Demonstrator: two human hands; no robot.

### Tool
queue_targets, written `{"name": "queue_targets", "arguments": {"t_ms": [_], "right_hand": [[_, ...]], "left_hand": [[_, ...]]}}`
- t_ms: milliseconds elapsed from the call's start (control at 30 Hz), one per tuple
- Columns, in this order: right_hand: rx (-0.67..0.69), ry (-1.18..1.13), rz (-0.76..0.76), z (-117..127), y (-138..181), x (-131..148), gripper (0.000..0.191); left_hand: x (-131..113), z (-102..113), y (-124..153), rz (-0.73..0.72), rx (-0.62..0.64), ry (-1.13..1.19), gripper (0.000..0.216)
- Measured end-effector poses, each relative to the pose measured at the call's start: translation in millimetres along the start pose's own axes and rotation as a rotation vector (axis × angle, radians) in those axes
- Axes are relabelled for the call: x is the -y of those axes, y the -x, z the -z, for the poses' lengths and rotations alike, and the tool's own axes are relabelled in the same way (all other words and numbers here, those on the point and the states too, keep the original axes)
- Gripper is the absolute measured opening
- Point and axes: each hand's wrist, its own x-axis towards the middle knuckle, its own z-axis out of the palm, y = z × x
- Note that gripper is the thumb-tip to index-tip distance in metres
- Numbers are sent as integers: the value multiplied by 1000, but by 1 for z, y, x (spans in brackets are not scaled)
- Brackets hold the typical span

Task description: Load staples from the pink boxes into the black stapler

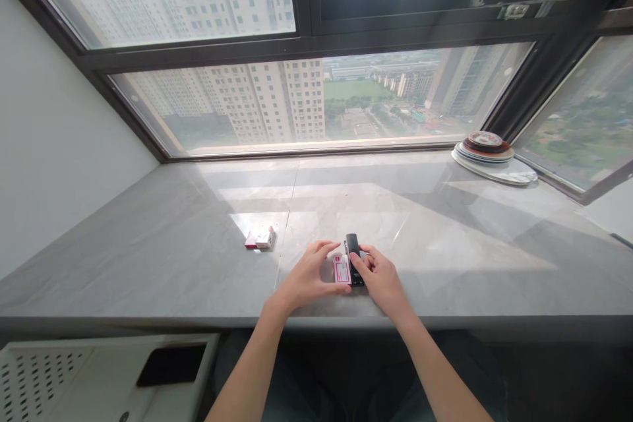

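Note:
A black stapler (353, 257) lies on the windowsill counter near its front edge, pointing away from me. My right hand (382, 277) grips it from the right, with the thumb on top and the fingers curled along its side. Against the stapler's left side sits a small white card with a pink-red border (341, 270); its right edge meets the stapler. My left hand (311, 275) is curved around the card, its thumb along the near edge and its fingers at the far edge. Whether the card reaches into the stapler's jaw is hidden.
A small white box with a red item (260, 237) lies on the counter to the left. Several stacked plates (494, 158) stand in the far right corner by the window. Below the counter at left is a white perforated surface with a black phone-like slab (171, 365).

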Motion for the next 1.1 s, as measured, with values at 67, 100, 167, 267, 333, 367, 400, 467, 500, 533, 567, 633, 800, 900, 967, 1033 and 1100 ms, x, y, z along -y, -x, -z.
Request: {"name": "queue_targets", "arguments": {"t_ms": [67,100,167,267,333,367,400,467,500,533,567,633,800,900,967,1033,1100], "right_hand": [[-8,-2,-5,-1,1,1,62],[-9,-4,-7,-1,1,1,63],[-8,-6,-10,-1,2,2,62],[-6,-6,-14,-1,2,2,60],[-3,-3,-23,-2,2,2,59],[0,-2,-28,-2,2,1,59],[4,0,-33,-2,2,1,58],[9,5,-35,-3,2,0,58],[9,8,-33,-3,2,0,57],[4,10,-31,-3,2,1,57],[3,12,-29,-3,3,1,57],[2,14,-29,-4,3,2,57],[2,7,-28,-3,3,3,58],[-6,2,-10,-3,3,2,59],[-12,4,3,-2,3,2,59],[-17,10,13,-2,2,1,58],[-13,12,18,-1,1,2,57]], "left_hand": [[14,27,3,58,-150,-6,55],[26,45,5,100,-263,-43,45],[56,81,8,196,-447,-148,48],[103,120,19,372,-391,-316,48],[123,129,35,422,-341,-337,46],[128,129,45,439,-326,-346,47],[131,127,57,450,-315,-358,50],[128,119,82,463,-281,-402,57],[122,115,93,460,-266,-418,59],[114,110,102,455,-259,-420,59],[104,105,107,446,-254,-402,58],[80,93,104,419,-244,-322,53],[12,39,50,170,-185,-94,47],[-12,8,19,50,-110,-31,48],[-16,-5,9,33,-62,-3,50],[-14,-13,5,55,-38,17,55],[-12,-20,4,83,-33,23,61]]}}
